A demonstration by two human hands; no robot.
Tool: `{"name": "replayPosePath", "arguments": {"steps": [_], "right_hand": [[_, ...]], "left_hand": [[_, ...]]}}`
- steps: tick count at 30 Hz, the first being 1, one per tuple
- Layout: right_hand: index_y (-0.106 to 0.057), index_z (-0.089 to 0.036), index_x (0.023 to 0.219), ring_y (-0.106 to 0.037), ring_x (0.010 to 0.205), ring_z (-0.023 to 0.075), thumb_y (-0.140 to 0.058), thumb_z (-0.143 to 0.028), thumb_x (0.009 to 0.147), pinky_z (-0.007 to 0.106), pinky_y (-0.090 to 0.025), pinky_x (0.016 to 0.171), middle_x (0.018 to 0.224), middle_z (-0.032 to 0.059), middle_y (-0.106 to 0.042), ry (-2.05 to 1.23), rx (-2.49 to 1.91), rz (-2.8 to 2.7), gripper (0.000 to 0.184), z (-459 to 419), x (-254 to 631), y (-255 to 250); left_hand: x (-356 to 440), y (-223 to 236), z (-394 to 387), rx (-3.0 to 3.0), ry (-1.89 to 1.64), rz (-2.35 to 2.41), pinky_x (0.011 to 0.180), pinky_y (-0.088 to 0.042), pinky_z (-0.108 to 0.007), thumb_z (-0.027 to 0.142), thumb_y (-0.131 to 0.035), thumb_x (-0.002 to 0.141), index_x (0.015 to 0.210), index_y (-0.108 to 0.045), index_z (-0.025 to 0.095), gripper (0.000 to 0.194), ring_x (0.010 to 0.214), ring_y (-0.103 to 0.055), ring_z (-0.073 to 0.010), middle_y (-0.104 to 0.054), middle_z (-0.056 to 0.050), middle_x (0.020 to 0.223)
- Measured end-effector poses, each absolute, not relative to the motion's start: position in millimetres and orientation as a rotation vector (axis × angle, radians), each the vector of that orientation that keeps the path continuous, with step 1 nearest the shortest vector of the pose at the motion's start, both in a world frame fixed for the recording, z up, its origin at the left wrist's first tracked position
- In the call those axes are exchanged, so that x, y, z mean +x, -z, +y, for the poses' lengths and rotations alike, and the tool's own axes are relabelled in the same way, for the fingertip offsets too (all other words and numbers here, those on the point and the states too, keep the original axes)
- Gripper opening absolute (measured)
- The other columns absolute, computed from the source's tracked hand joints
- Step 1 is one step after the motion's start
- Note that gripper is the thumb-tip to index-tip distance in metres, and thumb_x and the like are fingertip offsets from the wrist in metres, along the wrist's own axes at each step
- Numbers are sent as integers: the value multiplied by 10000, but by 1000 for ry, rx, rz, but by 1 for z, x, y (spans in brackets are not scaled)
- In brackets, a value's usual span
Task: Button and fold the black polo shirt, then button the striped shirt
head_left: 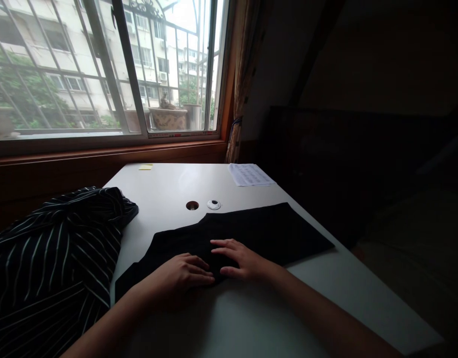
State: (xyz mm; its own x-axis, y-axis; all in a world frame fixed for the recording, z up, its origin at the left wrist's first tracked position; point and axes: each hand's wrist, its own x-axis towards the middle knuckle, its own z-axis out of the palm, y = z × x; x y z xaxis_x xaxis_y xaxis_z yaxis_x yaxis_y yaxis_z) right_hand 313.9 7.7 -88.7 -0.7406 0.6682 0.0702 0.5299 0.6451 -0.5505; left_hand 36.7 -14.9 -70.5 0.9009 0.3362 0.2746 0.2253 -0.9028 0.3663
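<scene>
A flat black garment lies spread across the white table. Both my hands rest on its near edge, close together at the middle. My left hand lies palm down with fingers stretched toward the right. My right hand lies flat beside it, fingers spread and pointing left, almost touching the left hand. Neither hand holds anything.
A black cloth with white stripes is heaped at the table's left edge. A cable hole and its white cap sit behind the garment. A printed sheet and a yellow sticky note lie near the window.
</scene>
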Motion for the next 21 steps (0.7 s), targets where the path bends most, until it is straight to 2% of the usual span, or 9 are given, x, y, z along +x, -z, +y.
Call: {"name": "replayPosePath", "arguments": {"steps": [8, 14, 18, 21], "right_hand": [[-568, -321, 1360, -357, 1404, 287, -693, -526, 842, 484, -285, 1166, 1530, 47, -417, -890, -1010, -2515, 572, 9, 315, 84], [-551, -330, 1375, -331, 1409, 285, -727, -530, 805, 466, -310, 1162, 1529, 40, -401, -905, -1032, -2538, 629, 10, 312, 83], [-548, -331, 1377, -335, 1407, 282, -716, -529, 817, 468, -302, 1164, 1530, 43, -402, -800, -1051, -2553, 617, 7, 311, 86], [-521, -327, 1406, -321, 1422, 295, -705, -564, 814, 488, -276, 1172, 1553, 53, -376, -698, -1065, -2600, 664, 5, 313, 89]], "left_hand": [[35, 74, -14, 2732, -477, 417, 973, -481, -378, 227, -566, 935, 1354, -569, 279, 423, 1167, -614, -232, -711, -36, 1203], [36, 69, -14, 2705, -454, 406, 1003, -465, -390, 254, -600, 910, 1346, -573, 295, 439, 1189, -591, -246, -679, -24, 1267], [34, 67, -13, 2684, -422, 427, 1066, -423, -417, 282, -611, 897, 1339, -578, 328, 445, 1288, -524, -268, -650, -20, 1310], [31, 70, -10, 2691, -335, 468, 1150, -323, -481, 329, -569, 937, 1379, -535, 359, 445, 1398, -405, -286, -582, -8, 1399]]}}
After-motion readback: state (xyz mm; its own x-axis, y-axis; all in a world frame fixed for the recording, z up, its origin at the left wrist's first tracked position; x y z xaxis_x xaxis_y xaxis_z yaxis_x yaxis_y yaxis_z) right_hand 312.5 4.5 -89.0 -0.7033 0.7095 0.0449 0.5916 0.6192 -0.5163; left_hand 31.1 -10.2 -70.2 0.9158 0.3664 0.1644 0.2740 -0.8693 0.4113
